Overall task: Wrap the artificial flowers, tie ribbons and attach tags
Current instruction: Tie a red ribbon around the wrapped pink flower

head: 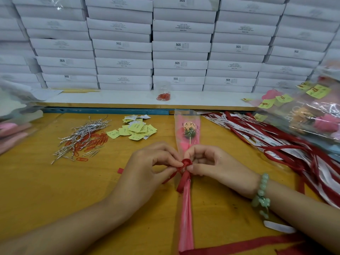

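On yellow wooden bench (46, 190), pink cellophane-wrapped artificial flower (186, 208) lies with long axis near-to-far, bloom far. Flanking it, equally near: left hand (156, 162), right hand (211, 164), each grip pinching thin red ribbon (186, 163) knot. Far left: yellow paper tags (136, 128).

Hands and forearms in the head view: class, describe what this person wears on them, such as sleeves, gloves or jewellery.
The left hand and right hand are ungloved, with no rings visible. Both forearms are bare, no sleeves in view. The right wrist carries a bracelet of round pale green beads with small matching charms dangling from it. The left wrist wears nothing.
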A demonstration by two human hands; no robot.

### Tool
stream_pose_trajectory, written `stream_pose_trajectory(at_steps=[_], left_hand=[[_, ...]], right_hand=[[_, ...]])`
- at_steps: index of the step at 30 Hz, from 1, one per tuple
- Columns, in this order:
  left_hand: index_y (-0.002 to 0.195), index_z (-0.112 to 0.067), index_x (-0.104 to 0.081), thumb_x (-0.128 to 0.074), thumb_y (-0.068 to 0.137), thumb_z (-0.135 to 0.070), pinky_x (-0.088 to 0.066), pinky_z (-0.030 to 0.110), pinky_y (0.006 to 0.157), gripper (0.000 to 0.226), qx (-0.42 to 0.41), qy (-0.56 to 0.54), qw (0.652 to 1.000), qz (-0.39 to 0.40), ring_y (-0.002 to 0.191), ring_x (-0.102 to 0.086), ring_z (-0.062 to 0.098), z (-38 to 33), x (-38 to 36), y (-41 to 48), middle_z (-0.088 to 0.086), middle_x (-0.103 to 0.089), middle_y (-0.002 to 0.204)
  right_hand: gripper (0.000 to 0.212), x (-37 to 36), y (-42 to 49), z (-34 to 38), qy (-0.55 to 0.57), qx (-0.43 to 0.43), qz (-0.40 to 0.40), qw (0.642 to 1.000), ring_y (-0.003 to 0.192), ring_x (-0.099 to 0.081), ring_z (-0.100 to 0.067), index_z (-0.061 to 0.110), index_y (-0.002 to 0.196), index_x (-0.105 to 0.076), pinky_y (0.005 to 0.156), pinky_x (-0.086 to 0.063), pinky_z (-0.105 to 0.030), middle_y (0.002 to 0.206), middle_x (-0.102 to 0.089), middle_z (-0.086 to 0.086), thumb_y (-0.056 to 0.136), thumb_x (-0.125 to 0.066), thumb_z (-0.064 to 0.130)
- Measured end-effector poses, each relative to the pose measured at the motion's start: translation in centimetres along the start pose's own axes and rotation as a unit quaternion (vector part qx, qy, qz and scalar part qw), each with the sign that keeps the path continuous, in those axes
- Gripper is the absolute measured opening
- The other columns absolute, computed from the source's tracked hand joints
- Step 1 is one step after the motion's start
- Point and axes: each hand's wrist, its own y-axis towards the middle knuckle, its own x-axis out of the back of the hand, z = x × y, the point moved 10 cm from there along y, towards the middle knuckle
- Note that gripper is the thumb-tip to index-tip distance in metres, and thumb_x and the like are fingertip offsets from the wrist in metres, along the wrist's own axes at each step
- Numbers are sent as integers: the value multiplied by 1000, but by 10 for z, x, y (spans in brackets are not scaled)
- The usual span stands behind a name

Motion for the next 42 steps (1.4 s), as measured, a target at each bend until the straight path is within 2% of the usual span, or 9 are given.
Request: stream_pose_trajectory(at_steps=[5,10,17,21,23,29,34,39,42], left_hand=[[80,-11,-77,-76,74,7,-51,12,74,19,10,-9,1000,-8,86,-66,4,3,1,-1,-8,-68,88],[82,-11,-78,-76,75,5,-50,10,74,17,-2,-4,1000,-9,87,-66,2,0,1,-1,-10,-67,89],[81,-8,-77,-77,75,-2,-52,19,76,8,-59,21,998,6,86,-64,3,-10,-4,-3,-5,-69,89],[80,-7,-77,-77,75,-2,-52,18,77,8,-61,25,998,8,87,-64,3,-10,-5,-3,-4,-68,89],[80,-8,-77,-77,75,-1,-50,14,77,9,-59,31,998,10,88,-63,2,-10,-5,-3,-6,-67,90],[79,-8,-77,-78,72,3,-47,11,78,13,-49,47,998,13,89,-61,4,-7,-6,-2,-4,-63,93],[78,-11,-78,-79,72,3,-52,18,75,16,-28,40,999,10,87,-62,8,-3,-5,-2,-3,-64,93],[77,-11,-77,-78,72,5,-54,22,76,17,-12,22,1000,18,88,-62,9,-1,-7,-2,-5,-63,94],[78,-7,-77,-78,72,7,-53,18,77,15,-15,22,999,37,91,-62,8,-2,-10,-2,-6,-61,95]], right_hand=[[9,3,-1,-1,-8,-10,3,1000,72,-60,-4,11,98,-64,66,-46,-15,75,-65,10,92,-59,16],[10,1,1,-4,-14,6,-7,1000,77,-63,-9,5,96,-63,75,-52,-18,83,-66,2,87,-65,3],[11,1,3,-3,-58,26,-32,997,71,-55,-12,4,100,-61,64,-47,-17,83,-60,-5,91,-60,0],[7,-1,2,-1,-96,42,-30,994,59,-48,1,8,95,-64,59,-40,-13,69,-57,14,92,-59,3],[5,-1,2,-2,-105,39,-30,993,57,-48,2,6,93,-65,57,-40,-13,64,-57,17,93,-60,5],[9,-2,4,-4,-19,11,-11,1000,63,-54,-6,5,98,-59,62,-47,-15,82,-61,-4,91,-59,0],[19,5,2,-4,20,-5,-21,1000,64,-55,-7,8,95,-65,63,-48,-15,81,-64,3,87,-61,-8],[12,13,1,-2,23,1,-57,998,57,-53,-4,11,88,-70,56,-43,-16,62,-60,5,93,-59,14],[5,15,1,-6,38,-8,-71,997,56,-54,-4,9,89,-66,52,-42,-16,72,-64,-2,86,-67,12]])
